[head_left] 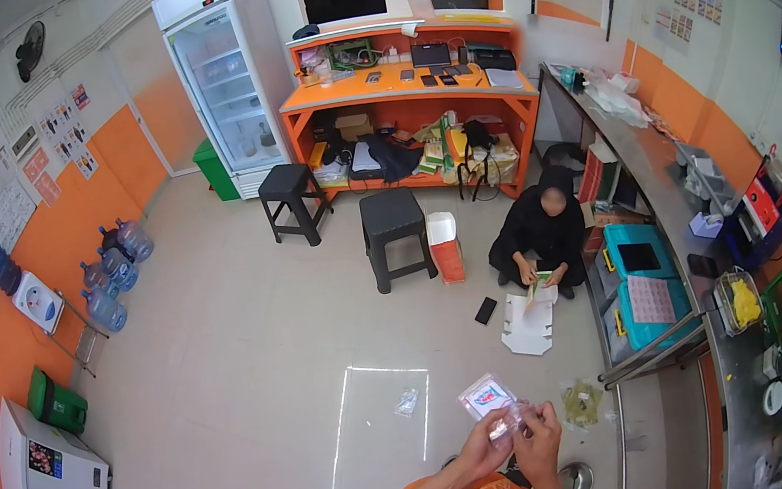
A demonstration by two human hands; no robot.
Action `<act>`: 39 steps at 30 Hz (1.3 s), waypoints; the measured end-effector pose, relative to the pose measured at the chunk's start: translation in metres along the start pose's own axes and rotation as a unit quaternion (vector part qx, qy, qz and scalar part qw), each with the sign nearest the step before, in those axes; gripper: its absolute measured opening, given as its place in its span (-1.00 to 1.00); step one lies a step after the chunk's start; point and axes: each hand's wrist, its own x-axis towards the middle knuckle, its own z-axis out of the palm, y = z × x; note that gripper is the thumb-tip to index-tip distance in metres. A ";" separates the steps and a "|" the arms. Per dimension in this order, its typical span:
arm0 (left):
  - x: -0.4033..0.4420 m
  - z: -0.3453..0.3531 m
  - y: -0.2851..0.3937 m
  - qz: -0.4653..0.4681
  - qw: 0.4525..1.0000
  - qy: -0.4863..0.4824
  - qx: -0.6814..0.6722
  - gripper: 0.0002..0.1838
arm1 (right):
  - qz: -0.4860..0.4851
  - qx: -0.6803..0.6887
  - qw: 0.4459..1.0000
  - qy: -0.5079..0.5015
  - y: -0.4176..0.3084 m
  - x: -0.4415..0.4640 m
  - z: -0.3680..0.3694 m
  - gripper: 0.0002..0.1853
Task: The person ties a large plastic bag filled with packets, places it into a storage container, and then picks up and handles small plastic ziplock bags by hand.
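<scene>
My left hand (485,450) and my right hand (538,437) are close together at the lower middle, both closed on a small clear plastic packet (511,420). Its contents are too small to make out. Just beyond my fingers is a flat, pale pack with a blue and red print (486,396). Another clear plastic packet (407,402) lies on the floor to the left. To the right of my hands sits a yellowish-green heap (583,404), perhaps in plastic. A round metal bowl (578,483) shows partly beside my right forearm.
A person in black (550,226) squats ahead on the right, handling a green and white piece above an unfolded white carton (527,325). A phone (486,310) lies nearby. Black stools (391,219) stand ahead; a metal counter (649,176) runs along the right.
</scene>
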 end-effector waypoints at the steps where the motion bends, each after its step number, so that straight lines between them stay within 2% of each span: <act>1: 0.002 0.002 0.005 -0.002 1.000 -0.007 -0.017 -0.58 | 0.022 0.028 0.999 -0.005 -0.005 0.002 -0.001 -0.65; 3: 0.000 0.007 0.013 0.006 1.000 -0.004 -0.020 -0.56 | 0.063 0.084 0.994 -0.013 -0.018 0.005 -0.005 -0.69; 6: 0.002 0.007 0.017 0.015 1.000 0.011 -0.024 -0.54 | 0.062 0.096 0.993 -0.038 -0.011 -0.009 -0.009 -0.66; 9: 0.003 -0.002 0.015 0.004 1.000 0.028 0.002 -0.52 | -0.033 -0.030 0.997 -0.070 -0.008 -0.006 -0.005 -0.64; 12: 0.007 0.003 0.015 -0.015 0.999 0.020 0.030 -0.50 | -0.019 -0.052 0.994 -0.095 -0.001 -0.001 0.004 -0.63; 15: 0.006 0.014 0.023 -0.017 0.999 0.031 0.028 -0.47 | 0.026 -0.008 0.993 -0.113 -0.006 0.005 -0.003 -0.63; 17: 0.008 0.009 0.023 -0.029 0.999 0.046 0.005 -0.54 | -0.023 -0.045 0.992 -0.118 0.007 0.005 0.008 -0.62; 19: 0.015 -0.005 0.019 -0.018 0.998 0.052 -0.011 -0.61 | 0.003 -0.069 0.987 -0.143 0.014 0.006 0.013 -0.59; 20: 0.016 -0.005 0.021 -0.024 1.000 0.021 0.000 -0.60 | 0.036 -0.051 0.985 -0.159 0.011 0.003 0.009 -0.59; 22: 0.019 -0.011 0.018 -0.023 0.998 0.045 -0.040 -0.58 | 0.088 -0.016 0.981 -0.174 0.002 0.008 0.002 -0.59; 26: 0.023 -0.011 0.004 -0.034 0.995 0.093 -0.029 -0.57 | 0.081 -0.099 0.963 -0.236 0.024 -0.005 0.005 -0.61; 29: 0.042 -0.033 -0.005 -0.061 0.994 0.082 -0.043 -0.59 | 0.152 -0.064 0.953 -0.254 0.043 -0.005 0.003 -0.59; 33: 0.062 -0.021 -0.001 -0.059 0.992 0.108 -0.020 -0.62 | 0.180 -0.053 0.941 -0.282 0.062 0.014 -0.004 -0.57; 34: 0.071 -0.025 0.002 -0.082 0.990 0.101 -0.045 -0.63 | 0.148 -0.057 0.952 -0.263 0.070 0.017 -0.003 -0.56; 37: 0.094 -0.028 0.021 -0.050 0.985 0.158 -0.042 -0.64 | 0.169 -0.003 0.950 -0.263 0.092 0.035 0.000 -0.56; 39: 0.112 -0.055 0.035 -0.009 0.987 0.162 0.018 -0.64 | 0.154 0.009 0.955 -0.253 0.108 0.053 0.009 -0.59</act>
